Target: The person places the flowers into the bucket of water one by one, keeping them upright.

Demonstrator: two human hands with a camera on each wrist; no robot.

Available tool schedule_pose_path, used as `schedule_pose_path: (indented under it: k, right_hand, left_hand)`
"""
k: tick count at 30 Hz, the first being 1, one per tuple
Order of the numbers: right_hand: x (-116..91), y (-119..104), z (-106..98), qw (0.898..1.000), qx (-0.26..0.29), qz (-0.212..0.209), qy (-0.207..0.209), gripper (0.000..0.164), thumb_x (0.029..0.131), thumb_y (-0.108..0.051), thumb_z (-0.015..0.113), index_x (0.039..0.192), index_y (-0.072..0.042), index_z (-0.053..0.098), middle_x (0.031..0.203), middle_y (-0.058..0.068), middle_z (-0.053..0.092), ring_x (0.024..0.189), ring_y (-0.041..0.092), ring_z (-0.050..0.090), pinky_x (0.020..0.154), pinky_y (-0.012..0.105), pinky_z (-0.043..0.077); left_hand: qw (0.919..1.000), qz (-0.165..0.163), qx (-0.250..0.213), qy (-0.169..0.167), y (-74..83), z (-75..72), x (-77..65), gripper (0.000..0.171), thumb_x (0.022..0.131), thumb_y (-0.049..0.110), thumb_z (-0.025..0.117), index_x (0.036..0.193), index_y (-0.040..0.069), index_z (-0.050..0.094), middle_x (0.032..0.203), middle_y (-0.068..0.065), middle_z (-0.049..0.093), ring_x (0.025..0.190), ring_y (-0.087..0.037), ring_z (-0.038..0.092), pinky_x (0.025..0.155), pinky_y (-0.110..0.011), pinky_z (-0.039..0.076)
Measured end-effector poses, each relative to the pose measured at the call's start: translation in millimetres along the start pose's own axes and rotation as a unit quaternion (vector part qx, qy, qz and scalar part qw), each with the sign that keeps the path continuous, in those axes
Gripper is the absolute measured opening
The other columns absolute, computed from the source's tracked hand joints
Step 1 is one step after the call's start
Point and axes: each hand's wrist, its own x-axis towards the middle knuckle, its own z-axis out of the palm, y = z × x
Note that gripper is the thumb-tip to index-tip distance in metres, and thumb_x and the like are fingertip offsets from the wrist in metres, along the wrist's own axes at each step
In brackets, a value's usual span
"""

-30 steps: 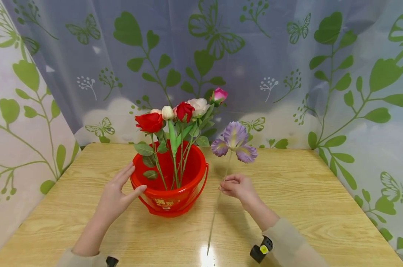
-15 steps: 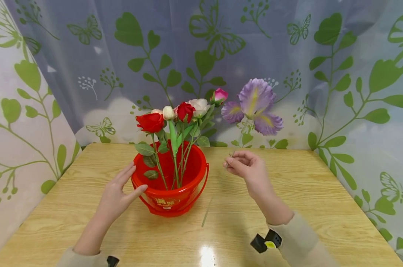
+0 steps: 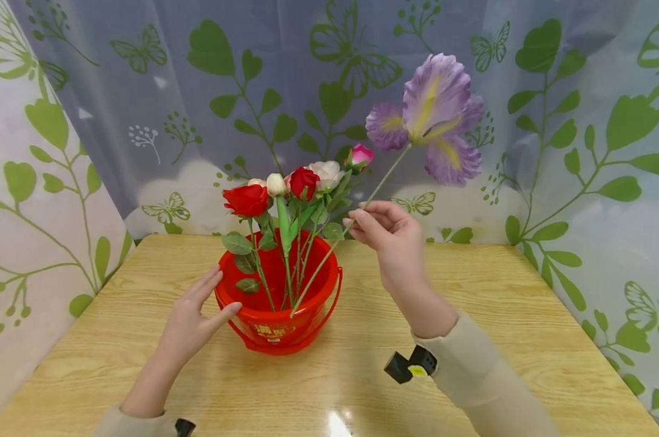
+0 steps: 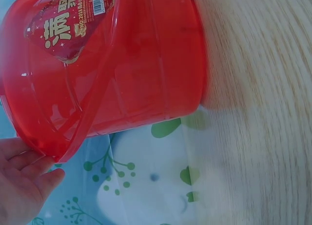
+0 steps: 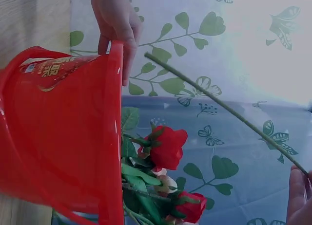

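My right hand [image 3: 397,243] pinches the green stem of a purple iris [image 3: 435,109] between thumb and fingers. The flower tilts up and to the right, its bare stem [image 5: 214,99] slanting down toward a red bucket [image 3: 277,331]. In the right wrist view the stem's lower end is above the bucket's rim, apart from it. My left hand [image 3: 190,321] rests on the left side of the rim with thumb and fingers spread; its fingers [image 4: 30,161] touch the rim in the left wrist view. Red roses [image 3: 246,201], a white tulip [image 3: 276,184] and other flowers stand in the bucket.
The bucket stands on a light wooden table [image 3: 471,315]. Its red handle [image 3: 337,297] hangs down at the side. A pink bud [image 3: 360,156] leans out at the right of the bunch. Behind the table hangs a leaf-patterned curtain [image 3: 286,54].
My right hand has lifted the iris from low over the table, raising it and bringing the stem's lower end over the bucket. My left hand has stayed on the rim.
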Motion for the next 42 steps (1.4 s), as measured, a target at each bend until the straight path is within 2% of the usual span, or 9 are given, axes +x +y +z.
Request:
schedule_pose_path:
  k: [5,10,14,17,22,26,36,42]
  right_hand:
    - [9.0,9.2,10.4,1.0,0.0,-0.016,0.005,0.005,0.083,0.005,0.057,0.086,0.002,0.056,0.077,0.005,0.064,0.073,0.016,0.064,0.07,0.031,0.052]
    - [13.3,29.0,14.9,0.998,-0.055,-0.017,0.007,0.008,0.081,0.003,0.06,0.088,0.007,0.057,0.076,0.007,0.063,0.072,0.018,0.063,0.072,0.036,0.051]
    - [10.2,48.8,13.9,0.995,-0.098,-0.009,-0.007,0.011,0.08,0.004,0.06,0.089,0.01,0.057,0.079,0.017,0.063,0.071,0.021,0.063,0.068,0.032,0.052]
    - [6.8,63.4,11.1,0.99,-0.136,-0.003,-0.019,0.014,0.08,0.004,0.061,0.092,0.011,0.058,0.083,0.024,0.062,0.071,0.021,0.063,0.067,0.03,0.052]
    - [0.7,81.9,6.9,0.979,-0.201,-0.007,-0.033,0.016,0.078,0.004,0.063,0.093,0.007,0.061,0.085,0.019,0.064,0.074,0.023,0.063,0.067,0.029,0.052]
    - [-2.0,91.3,5.6,0.968,-0.247,-0.033,-0.037,0.016,0.076,0.004,0.065,0.092,0.007,0.062,0.084,0.017,0.064,0.074,0.025,0.062,0.067,0.029,0.052]
    - [-2.0,98.3,8.2,0.963,-0.269,-0.025,-0.027,0.023,0.077,0.003,0.064,0.099,0.007,0.06,0.085,0.015,0.064,0.076,0.024,0.062,0.069,0.029,0.051]
    - [0.0,100.6,5.3,0.961,-0.272,-0.042,-0.025,0.022,0.077,0.004,0.063,0.098,0.008,0.061,0.084,0.016,0.064,0.075,0.025,0.062,0.068,0.031,0.051]
  left_hand:
    - [1.0,-0.002,0.002,-0.001,0.6,-0.1,-0.8,0.063,0.075,0.026,0.071,0.124,-0.007,0.047,0.131,-0.018,0.042,0.117,-0.038,0.038,0.09,-0.055,0.034]
    - [1.0,-0.002,0.003,-0.002,1.2,-0.3,-1.0,0.063,0.075,0.026,0.071,0.123,-0.007,0.047,0.131,-0.019,0.042,0.117,-0.038,0.038,0.09,-0.055,0.034]
    - [1.0,-0.005,0.003,-0.005,1.1,-0.3,-1.5,0.063,0.075,0.026,0.07,0.124,-0.007,0.047,0.131,-0.018,0.041,0.118,-0.038,0.038,0.09,-0.055,0.033]
    - [1.0,-0.006,0.001,-0.005,1.1,-0.3,-2.1,0.063,0.076,0.026,0.07,0.123,-0.008,0.047,0.131,-0.018,0.041,0.118,-0.038,0.038,0.09,-0.055,0.033]
    - [1.0,-0.007,-0.002,-0.002,0.1,-0.4,-2.6,0.063,0.076,0.026,0.07,0.124,-0.007,0.047,0.131,-0.018,0.041,0.118,-0.037,0.038,0.09,-0.055,0.034]
    - [1.0,-0.008,-0.001,-0.002,-0.4,-0.7,-2.9,0.063,0.076,0.026,0.07,0.124,-0.007,0.047,0.132,-0.018,0.041,0.118,-0.037,0.038,0.09,-0.054,0.035]
    - [1.0,-0.006,0.001,-0.001,-0.4,-0.8,-2.0,0.063,0.076,0.026,0.07,0.124,-0.006,0.047,0.132,-0.017,0.041,0.119,-0.037,0.037,0.09,-0.055,0.034]
    - [1.0,-0.004,0.005,-0.002,-0.9,-0.3,-1.2,0.063,0.076,0.027,0.07,0.124,-0.006,0.046,0.132,-0.017,0.041,0.118,-0.037,0.037,0.089,-0.055,0.035]
